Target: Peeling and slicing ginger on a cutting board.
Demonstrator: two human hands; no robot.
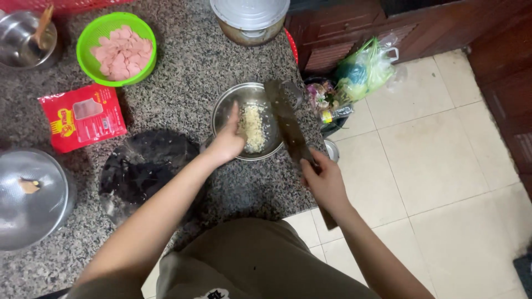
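Note:
My right hand (326, 180) grips the handle of a large cleaver (285, 119), whose blade slants over the right rim of a steel bowl (221, 113). Pale minced garlic (252, 128) lies in that bowl. My left hand (227, 141) reaches into the bowl from the left, fingers extended and touching the mince. A dark round chopping block (144, 169) lies on the granite counter (188, 61) just left of my left forearm.
A green strainer (88, 33) holds pink sausage slices. A red food packet (83, 116) lies below it. Steel pans stand at far left (30, 194) and top left (22, 39); a lidded pot (249, 19) at the back. Plastic bags (360, 69) sit on the tiled floor.

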